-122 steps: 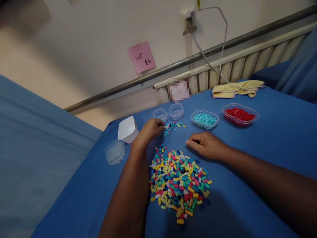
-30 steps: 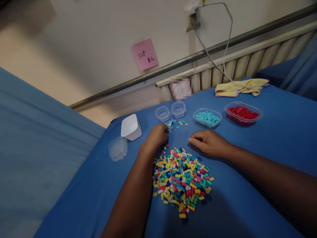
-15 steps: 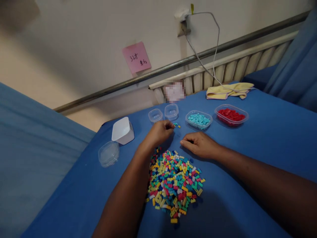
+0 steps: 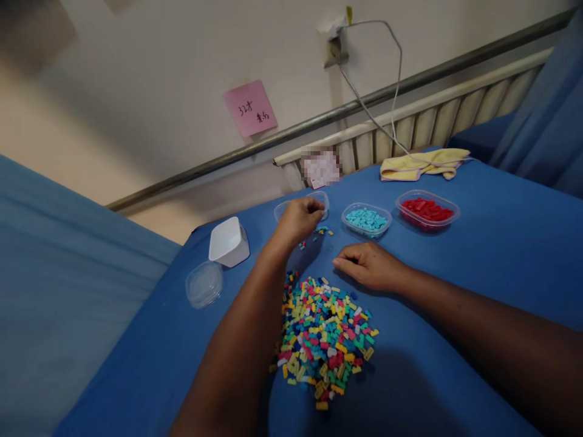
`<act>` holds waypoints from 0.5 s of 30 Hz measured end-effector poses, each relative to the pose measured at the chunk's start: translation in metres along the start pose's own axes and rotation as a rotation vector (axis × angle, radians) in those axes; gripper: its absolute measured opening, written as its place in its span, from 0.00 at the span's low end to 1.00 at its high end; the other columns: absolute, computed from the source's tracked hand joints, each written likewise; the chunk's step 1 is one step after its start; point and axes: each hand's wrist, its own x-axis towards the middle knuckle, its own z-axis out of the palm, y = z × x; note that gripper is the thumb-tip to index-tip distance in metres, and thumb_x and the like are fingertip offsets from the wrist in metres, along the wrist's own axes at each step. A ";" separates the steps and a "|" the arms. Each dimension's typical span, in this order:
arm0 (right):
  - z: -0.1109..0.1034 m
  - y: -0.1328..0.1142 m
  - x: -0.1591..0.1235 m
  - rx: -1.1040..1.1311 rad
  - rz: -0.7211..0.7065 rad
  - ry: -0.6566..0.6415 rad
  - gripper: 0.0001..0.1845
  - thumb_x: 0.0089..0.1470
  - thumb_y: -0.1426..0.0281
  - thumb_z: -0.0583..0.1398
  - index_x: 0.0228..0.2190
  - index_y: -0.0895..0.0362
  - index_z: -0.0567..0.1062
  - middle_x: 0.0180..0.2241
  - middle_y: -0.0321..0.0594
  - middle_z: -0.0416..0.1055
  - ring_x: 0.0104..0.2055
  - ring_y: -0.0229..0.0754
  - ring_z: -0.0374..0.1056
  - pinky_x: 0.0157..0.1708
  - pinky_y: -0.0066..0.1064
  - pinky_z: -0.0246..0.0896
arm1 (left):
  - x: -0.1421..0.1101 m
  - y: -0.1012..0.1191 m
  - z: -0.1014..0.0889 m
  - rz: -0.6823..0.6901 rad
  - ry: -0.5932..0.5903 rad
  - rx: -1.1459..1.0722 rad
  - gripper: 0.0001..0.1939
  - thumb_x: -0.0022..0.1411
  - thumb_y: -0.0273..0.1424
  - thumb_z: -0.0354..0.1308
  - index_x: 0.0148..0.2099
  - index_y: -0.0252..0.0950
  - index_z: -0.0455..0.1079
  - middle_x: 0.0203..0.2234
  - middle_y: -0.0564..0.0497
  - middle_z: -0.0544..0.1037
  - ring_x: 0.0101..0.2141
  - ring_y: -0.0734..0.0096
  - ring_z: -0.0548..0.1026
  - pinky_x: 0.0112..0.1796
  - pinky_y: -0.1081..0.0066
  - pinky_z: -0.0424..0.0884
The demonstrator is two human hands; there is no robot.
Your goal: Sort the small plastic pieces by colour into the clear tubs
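Note:
My left hand [image 4: 298, 221] is raised over the two small clear containers at the back, its thumb and fingers pinched together. What they hold, if anything, is too small to make out. Partly behind this hand are the left clear container [image 4: 279, 210] and the right clear container [image 4: 322, 196]. Several small coloured toy bricks [image 4: 324, 230] lie on the blue cloth just below it. My right hand [image 4: 371, 265] rests on the cloth with curled fingers, and the inside of its grip is hidden. Nearer to me spreads a big pile of mixed toy bricks [image 4: 325, 334].
Turquoise pieces fill one clear tub [image 4: 365, 232], red pieces another clear tub [image 4: 428, 227]. At left stand a white container [image 4: 229, 243] and clear lids [image 4: 204, 285]. A yellow cloth [image 4: 423, 164] lies by the radiator [image 4: 437, 121], with a cable [image 4: 364, 106] running down to it.
My left hand has risen and moved away from me, from the few loose bricks to above the right clear container. More loose bricks now show beneath it. My right hand stays in place.

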 end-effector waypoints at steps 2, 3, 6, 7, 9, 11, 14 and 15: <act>0.000 -0.001 0.000 -0.032 0.006 -0.001 0.22 0.69 0.59 0.58 0.26 0.56 0.77 0.23 0.33 0.71 0.26 0.37 0.64 0.28 0.33 0.47 | -0.013 -0.016 -0.017 -0.063 -0.030 0.110 0.08 0.63 0.27 0.62 0.42 0.33 0.81 0.33 0.51 0.83 0.32 0.68 0.77 0.34 0.71 0.68; 0.000 -0.001 0.000 -0.044 0.010 -0.003 0.22 0.69 0.59 0.58 0.26 0.56 0.77 0.23 0.33 0.71 0.26 0.37 0.64 0.28 0.33 0.47 | -0.020 -0.023 -0.024 -0.094 -0.038 0.179 0.08 0.63 0.27 0.61 0.42 0.33 0.81 0.32 0.51 0.83 0.32 0.67 0.77 0.34 0.70 0.67; 0.000 -0.002 0.000 -0.055 0.028 -0.010 0.21 0.69 0.59 0.58 0.27 0.55 0.77 0.23 0.33 0.72 0.26 0.37 0.64 0.27 0.33 0.46 | -0.038 -0.039 -0.029 -0.166 -0.059 0.357 0.08 0.64 0.28 0.61 0.42 0.35 0.82 0.33 0.50 0.84 0.35 0.64 0.79 0.36 0.69 0.68; 0.000 -0.002 0.000 -0.054 0.031 -0.012 0.22 0.69 0.58 0.57 0.26 0.55 0.77 0.23 0.33 0.72 0.26 0.37 0.63 0.27 0.33 0.46 | -0.043 -0.043 -0.027 -0.176 -0.081 0.386 0.09 0.64 0.29 0.62 0.43 0.35 0.82 0.36 0.49 0.84 0.36 0.63 0.80 0.37 0.69 0.68; -0.001 -0.003 0.000 -0.053 0.032 -0.013 0.22 0.69 0.58 0.57 0.26 0.56 0.76 0.23 0.33 0.70 0.26 0.37 0.63 0.27 0.33 0.46 | -0.051 -0.046 -0.019 -0.173 -0.138 0.420 0.10 0.65 0.31 0.63 0.47 0.36 0.82 0.41 0.47 0.85 0.40 0.61 0.80 0.39 0.69 0.70; -0.001 -0.003 -0.001 -0.053 0.030 -0.014 0.22 0.69 0.58 0.57 0.25 0.55 0.76 0.23 0.33 0.70 0.26 0.37 0.63 0.28 0.33 0.47 | -0.057 -0.046 -0.010 -0.168 -0.165 0.471 0.11 0.66 0.31 0.64 0.49 0.36 0.82 0.44 0.45 0.85 0.42 0.59 0.81 0.41 0.68 0.70; -0.001 -0.002 -0.001 -0.052 0.035 -0.023 0.22 0.69 0.58 0.57 0.26 0.55 0.75 0.23 0.33 0.70 0.26 0.38 0.64 0.28 0.34 0.48 | -0.062 -0.044 -0.004 -0.175 -0.141 0.554 0.09 0.67 0.30 0.63 0.47 0.35 0.82 0.44 0.43 0.85 0.44 0.56 0.80 0.42 0.66 0.71; -0.001 -0.001 -0.001 -0.050 0.037 -0.027 0.22 0.69 0.58 0.57 0.25 0.55 0.75 0.23 0.34 0.70 0.26 0.38 0.64 0.28 0.34 0.49 | -0.063 -0.044 -0.004 -0.178 -0.135 0.564 0.09 0.66 0.29 0.62 0.46 0.36 0.81 0.44 0.43 0.85 0.43 0.57 0.80 0.42 0.66 0.70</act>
